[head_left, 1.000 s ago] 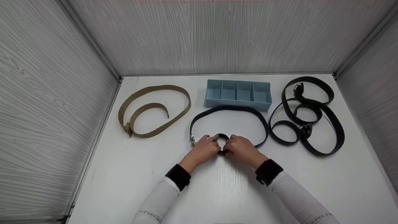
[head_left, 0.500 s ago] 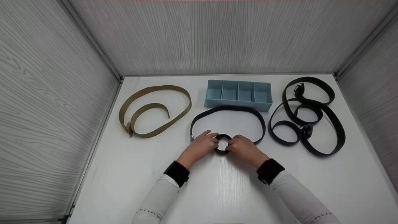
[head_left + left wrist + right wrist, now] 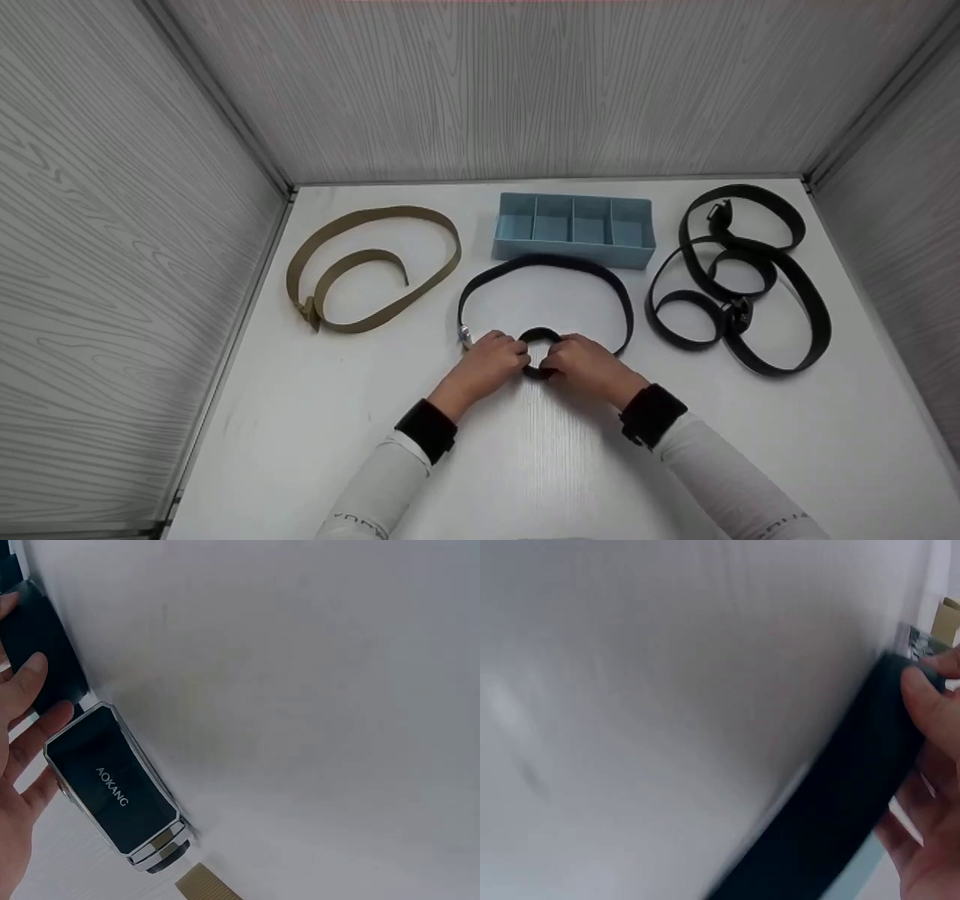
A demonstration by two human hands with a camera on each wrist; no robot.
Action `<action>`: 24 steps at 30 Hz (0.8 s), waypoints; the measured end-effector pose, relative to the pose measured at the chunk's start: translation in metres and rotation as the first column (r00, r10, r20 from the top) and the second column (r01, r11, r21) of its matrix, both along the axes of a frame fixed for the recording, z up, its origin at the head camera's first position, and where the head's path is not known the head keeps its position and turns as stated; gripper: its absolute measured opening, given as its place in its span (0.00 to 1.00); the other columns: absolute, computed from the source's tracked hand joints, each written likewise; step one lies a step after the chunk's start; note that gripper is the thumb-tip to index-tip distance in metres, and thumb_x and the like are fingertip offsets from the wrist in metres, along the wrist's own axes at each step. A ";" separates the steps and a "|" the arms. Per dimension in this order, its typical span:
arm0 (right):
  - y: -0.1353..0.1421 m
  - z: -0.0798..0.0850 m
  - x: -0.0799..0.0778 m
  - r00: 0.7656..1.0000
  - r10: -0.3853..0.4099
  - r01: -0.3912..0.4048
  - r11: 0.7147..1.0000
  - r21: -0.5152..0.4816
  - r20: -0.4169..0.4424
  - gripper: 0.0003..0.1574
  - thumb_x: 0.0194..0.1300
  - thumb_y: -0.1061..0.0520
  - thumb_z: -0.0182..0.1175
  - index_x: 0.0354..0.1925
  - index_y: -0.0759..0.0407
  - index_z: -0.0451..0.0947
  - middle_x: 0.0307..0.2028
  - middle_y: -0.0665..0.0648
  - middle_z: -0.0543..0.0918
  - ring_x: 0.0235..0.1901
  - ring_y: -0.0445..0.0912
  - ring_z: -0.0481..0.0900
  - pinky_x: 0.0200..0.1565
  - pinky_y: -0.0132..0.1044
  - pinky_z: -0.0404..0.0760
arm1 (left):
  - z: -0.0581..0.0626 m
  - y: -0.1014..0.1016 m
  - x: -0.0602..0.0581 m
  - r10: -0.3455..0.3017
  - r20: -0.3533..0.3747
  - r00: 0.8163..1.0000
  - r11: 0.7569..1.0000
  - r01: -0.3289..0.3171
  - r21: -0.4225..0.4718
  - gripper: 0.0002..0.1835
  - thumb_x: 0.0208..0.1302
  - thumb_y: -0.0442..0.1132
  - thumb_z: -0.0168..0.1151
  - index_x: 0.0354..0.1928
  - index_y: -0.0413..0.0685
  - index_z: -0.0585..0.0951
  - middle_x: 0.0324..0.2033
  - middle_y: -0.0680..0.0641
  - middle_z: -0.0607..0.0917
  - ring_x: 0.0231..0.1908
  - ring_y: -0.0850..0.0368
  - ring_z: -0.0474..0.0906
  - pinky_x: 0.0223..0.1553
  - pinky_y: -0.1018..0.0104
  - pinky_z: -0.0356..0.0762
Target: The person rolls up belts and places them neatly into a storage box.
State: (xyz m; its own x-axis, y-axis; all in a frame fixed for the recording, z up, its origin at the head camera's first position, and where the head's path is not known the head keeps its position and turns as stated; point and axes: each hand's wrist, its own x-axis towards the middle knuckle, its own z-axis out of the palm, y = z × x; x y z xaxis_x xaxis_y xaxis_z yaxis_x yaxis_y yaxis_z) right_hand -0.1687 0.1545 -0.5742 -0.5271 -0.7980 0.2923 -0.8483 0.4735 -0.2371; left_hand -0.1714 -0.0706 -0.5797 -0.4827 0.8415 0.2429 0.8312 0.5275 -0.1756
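A dark belt stands on edge in front of me, its strap [image 3: 551, 260] bowed into a wide loop with a small round coil [image 3: 540, 334] at the near side. My left hand [image 3: 489, 361] pinches the coil's left side, the thumb on the strap in the left wrist view. Close to those fingers is the belt's silver-rimmed buckle [image 3: 112, 780], lettered AOKANG. On the coil's right side, my right hand [image 3: 589, 367] grips the strap [image 3: 832, 780] between thumb and fingers. Some fingertips are hidden from the head view.
A blue tray [image 3: 574, 249] with several compartments stands just behind the belt. On the left lies a tan belt [image 3: 375, 319], loosely looped. Two black belts [image 3: 814, 300] overlap at the right. Walls border the white table [image 3: 300, 450] at the back and sides.
The wide loop's right side has drawn inward to the left. My left fingers straightened, then curled back onto the coil. Both hands stay around the coil with small shifts.
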 end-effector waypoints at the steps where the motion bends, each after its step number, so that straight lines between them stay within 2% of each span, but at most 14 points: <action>1: 0.003 0.001 -0.001 1.000 0.008 -0.008 1.000 0.015 -0.002 0.09 0.46 0.65 0.73 0.28 0.56 0.86 0.29 0.52 0.84 0.32 0.46 0.81 0.40 0.43 0.78 | 0.000 0.000 -0.002 -0.016 0.005 1.000 1.000 0.016 0.004 0.07 0.64 0.36 0.59 0.34 0.54 0.86 0.34 0.54 0.82 0.36 0.57 0.80 0.45 0.64 0.73; 4: 0.013 0.003 -0.003 0.998 0.005 -0.002 0.998 0.062 -0.061 0.10 0.48 0.65 0.73 0.32 0.56 0.86 0.37 0.53 0.85 0.44 0.48 0.81 0.48 0.47 0.77 | 0.002 0.001 -0.007 -0.054 0.029 0.998 0.999 0.053 0.008 0.07 0.63 0.34 0.61 0.32 0.53 0.86 0.32 0.54 0.82 0.35 0.57 0.80 0.46 0.64 0.73; 6: 0.016 0.002 -0.003 0.995 -0.002 0.010 0.997 0.082 -0.101 0.10 0.49 0.64 0.73 0.32 0.56 0.86 0.39 0.53 0.85 0.48 0.49 0.80 0.50 0.49 0.76 | 0.004 0.001 -0.009 -0.060 0.032 0.998 0.998 0.060 -0.001 0.08 0.63 0.33 0.61 0.31 0.53 0.86 0.32 0.55 0.83 0.34 0.58 0.80 0.46 0.63 0.73; 9: 0.012 0.002 -0.002 0.988 0.004 0.012 0.994 0.109 -0.152 0.06 0.50 0.64 0.72 0.28 0.55 0.85 0.33 0.52 0.85 0.42 0.49 0.80 0.48 0.45 0.76 | 0.005 0.001 -0.010 -0.026 0.021 0.999 0.999 0.026 -0.027 0.09 0.64 0.33 0.61 0.30 0.55 0.86 0.33 0.57 0.83 0.34 0.58 0.80 0.46 0.63 0.73; 13: -0.001 -0.001 0.002 0.976 0.002 0.027 0.991 0.128 -0.218 0.07 0.49 0.65 0.69 0.22 0.54 0.83 0.22 0.51 0.81 0.29 0.49 0.77 0.40 0.39 0.75 | 0.008 0.000 -0.005 0.047 0.004 0.999 0.998 -0.047 -0.047 0.08 0.64 0.36 0.61 0.33 0.56 0.86 0.36 0.57 0.84 0.37 0.58 0.80 0.46 0.62 0.72; 18: -0.008 -0.005 0.012 0.980 -0.082 0.100 0.991 0.091 -0.184 0.06 0.52 0.61 0.70 0.22 0.54 0.82 0.20 0.52 0.77 0.21 0.49 0.73 0.29 0.39 0.73 | 0.009 0.004 0.006 0.072 -0.019 0.997 0.996 -0.073 -0.057 0.08 0.64 0.37 0.61 0.35 0.57 0.88 0.36 0.55 0.84 0.39 0.56 0.79 0.46 0.61 0.73; 21: -0.009 -0.005 0.015 0.983 -0.114 0.125 0.990 0.066 -0.143 0.06 0.52 0.59 0.71 0.23 0.54 0.83 0.21 0.52 0.78 0.21 0.49 0.75 0.28 0.41 0.74 | 0.006 0.005 0.008 0.078 -0.036 0.996 0.995 -0.080 -0.053 0.08 0.64 0.38 0.60 0.35 0.57 0.87 0.35 0.55 0.83 0.37 0.56 0.79 0.45 0.62 0.73; 24: -0.007 -0.003 0.015 0.992 -0.084 0.091 0.993 0.070 -0.093 0.06 0.51 0.61 0.72 0.24 0.56 0.83 0.22 0.51 0.79 0.23 0.48 0.77 0.31 0.42 0.76 | 0.004 0.004 0.006 0.056 -0.034 0.998 0.997 -0.057 -0.051 0.08 0.64 0.38 0.59 0.34 0.57 0.87 0.33 0.55 0.83 0.35 0.57 0.79 0.44 0.64 0.72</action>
